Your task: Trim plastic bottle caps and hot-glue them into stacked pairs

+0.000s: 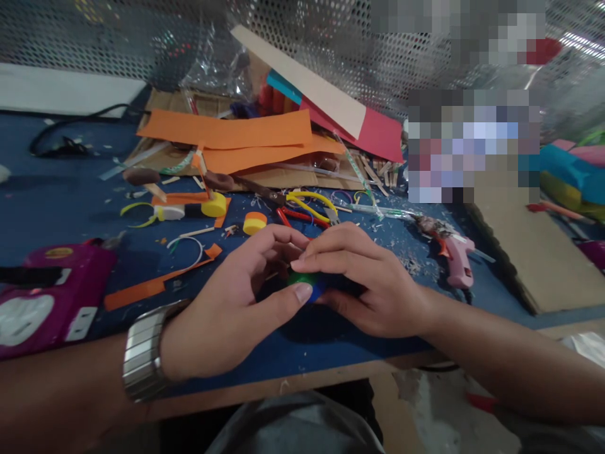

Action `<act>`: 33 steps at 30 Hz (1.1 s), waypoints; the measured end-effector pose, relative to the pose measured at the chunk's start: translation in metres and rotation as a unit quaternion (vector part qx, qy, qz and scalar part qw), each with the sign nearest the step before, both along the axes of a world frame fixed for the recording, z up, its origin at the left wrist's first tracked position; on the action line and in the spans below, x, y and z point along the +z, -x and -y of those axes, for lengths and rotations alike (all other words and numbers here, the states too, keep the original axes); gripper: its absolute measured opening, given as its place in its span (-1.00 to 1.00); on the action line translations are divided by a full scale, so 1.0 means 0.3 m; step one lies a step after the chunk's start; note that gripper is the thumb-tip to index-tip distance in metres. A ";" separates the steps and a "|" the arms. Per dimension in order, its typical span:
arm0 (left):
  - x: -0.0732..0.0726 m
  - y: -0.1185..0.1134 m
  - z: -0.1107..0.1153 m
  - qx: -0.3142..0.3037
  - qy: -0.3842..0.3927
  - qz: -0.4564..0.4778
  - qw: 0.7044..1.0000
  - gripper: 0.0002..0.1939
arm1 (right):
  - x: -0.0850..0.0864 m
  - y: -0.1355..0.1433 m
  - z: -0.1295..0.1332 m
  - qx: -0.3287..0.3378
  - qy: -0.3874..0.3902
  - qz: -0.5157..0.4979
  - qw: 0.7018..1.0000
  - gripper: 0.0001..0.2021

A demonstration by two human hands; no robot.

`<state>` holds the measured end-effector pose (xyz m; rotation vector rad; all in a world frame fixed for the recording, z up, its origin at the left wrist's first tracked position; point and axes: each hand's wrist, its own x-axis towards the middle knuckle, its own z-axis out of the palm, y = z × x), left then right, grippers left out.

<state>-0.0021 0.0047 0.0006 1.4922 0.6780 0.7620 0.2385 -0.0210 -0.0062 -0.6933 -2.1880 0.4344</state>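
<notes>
Above the near part of the blue table, my left hand (231, 309) and my right hand (378, 284) meet around a small green-and-blue round piece (302, 276). My left thumb presses on its front, and the left fingers curl behind it. The right fingertips close over its top and right side. Most of the piece is hidden by the fingers, so its exact kind is unclear. Just beyond the hands lie pliers with red handles (302, 215), scissors with yellow handles (316, 200) and a yellow-and-orange foam disc (255, 223).
A pink glue gun (458, 258) lies to the right, beside a cardboard sheet (534, 252). At left sits a purple device (89, 271) near an orange strip (137, 293). Orange sheets (227, 129) and craft scraps cover the back, before a perforated metal panel (302, 38).
</notes>
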 end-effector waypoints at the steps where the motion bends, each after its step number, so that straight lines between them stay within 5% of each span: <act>1: 0.000 -0.001 0.001 -0.001 0.007 0.002 1.000 -0.74 | -0.001 -0.001 0.000 0.002 0.001 0.000 1.000 -0.72; 8: -0.003 0.000 0.002 0.003 0.031 0.016 0.999 -0.73 | 0.000 -0.002 0.000 -0.006 -0.004 0.000 1.000 -0.70; 13: -0.008 -0.003 -0.002 0.023 0.055 0.023 0.998 -0.63 | 0.002 -0.003 0.003 -0.039 -0.017 -0.023 0.999 -0.42; 19: -0.007 -0.006 -0.003 0.022 0.070 0.034 0.997 -0.60 | 0.009 -0.012 0.000 -0.056 -0.046 -0.032 0.997 -0.59; 33: -0.004 -0.017 -0.004 0.036 0.110 0.051 0.992 -0.58 | 0.020 -0.016 -0.005 -0.080 -0.064 -0.014 0.995 -0.62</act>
